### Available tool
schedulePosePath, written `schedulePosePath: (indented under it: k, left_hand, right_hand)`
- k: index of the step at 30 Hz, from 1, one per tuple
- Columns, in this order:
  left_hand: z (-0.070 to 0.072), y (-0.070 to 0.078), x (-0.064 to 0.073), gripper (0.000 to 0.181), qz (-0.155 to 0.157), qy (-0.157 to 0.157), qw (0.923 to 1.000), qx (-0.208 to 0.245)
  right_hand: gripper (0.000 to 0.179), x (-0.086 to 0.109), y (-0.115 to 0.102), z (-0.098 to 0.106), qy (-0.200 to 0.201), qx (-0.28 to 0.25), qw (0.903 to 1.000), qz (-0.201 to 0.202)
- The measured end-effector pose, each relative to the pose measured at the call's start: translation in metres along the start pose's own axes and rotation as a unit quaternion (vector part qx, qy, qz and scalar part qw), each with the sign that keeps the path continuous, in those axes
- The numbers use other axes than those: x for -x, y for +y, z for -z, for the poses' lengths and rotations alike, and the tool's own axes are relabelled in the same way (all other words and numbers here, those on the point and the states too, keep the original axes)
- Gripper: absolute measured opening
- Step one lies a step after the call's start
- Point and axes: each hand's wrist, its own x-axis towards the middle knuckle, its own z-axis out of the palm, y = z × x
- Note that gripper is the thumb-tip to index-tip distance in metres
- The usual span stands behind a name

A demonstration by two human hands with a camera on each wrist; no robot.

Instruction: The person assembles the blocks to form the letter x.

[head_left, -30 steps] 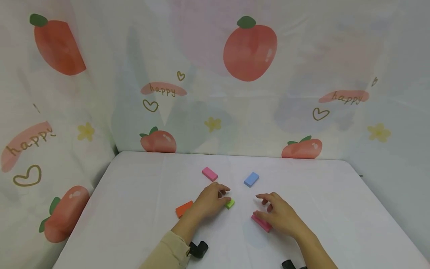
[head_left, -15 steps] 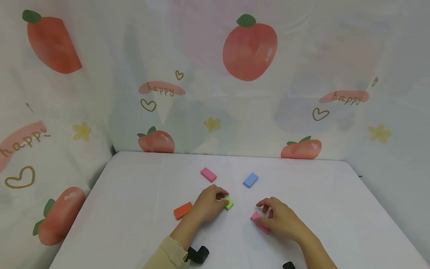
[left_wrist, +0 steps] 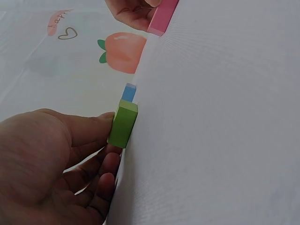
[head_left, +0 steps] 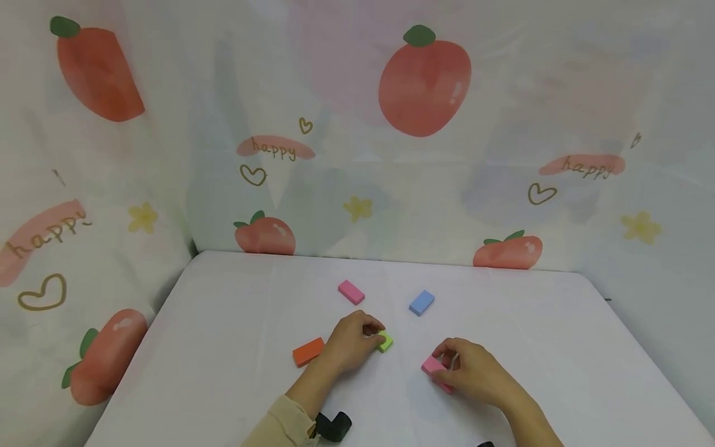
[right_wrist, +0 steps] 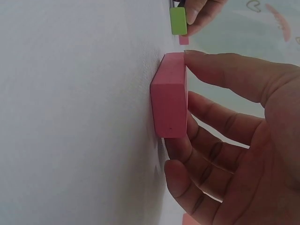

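I pinch the green block (left_wrist: 123, 125) in my left grip (head_left: 352, 341), the nearer pink block (right_wrist: 169, 108) in my right grip (head_left: 473, 371). Both span just block-width, likely for control.

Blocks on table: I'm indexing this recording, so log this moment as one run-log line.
left hand: pinches green block | right hand: grips nearer pink block | not held: orange block, blue block, farther pink block

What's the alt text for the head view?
Left hand pinching a lime-green block, right hand a pink block, on a white-covered table. A second pink block and a blue block lie farther back; an orange block lies beside the left forearm. Behind hangs a fruit-print backdrop.
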Motion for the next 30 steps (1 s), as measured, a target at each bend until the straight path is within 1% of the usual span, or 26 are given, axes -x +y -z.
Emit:
schedulePosePath:
  k: [11, 21, 30]
  left_hand:
    - [-0.0023, 0.0013, -0.0005, 0.011, 0.003, 0.001, 0.9999, 0.01]
    - [-0.0045, -0.0004, -0.0003, 0.01, 0.002, 0.001, 1.0, 0.008]
    - [-0.004, 0.0011, -0.0003, 0.01, -0.003, 0.002, 1.0, 0.007]
  right_hand:
    - [0.027, 0.0012, 0.0044, 0.0011, -0.003, -0.008, 0.9996, 0.026]
    - [0.028, 0.0016, 0.0038, -0.0008, -0.007, -0.007, 0.9999, 0.009]
    - [0.028, 0.0026, 0.0027, -0.0011, -0.007, -0.008, 0.9996, 0.025]
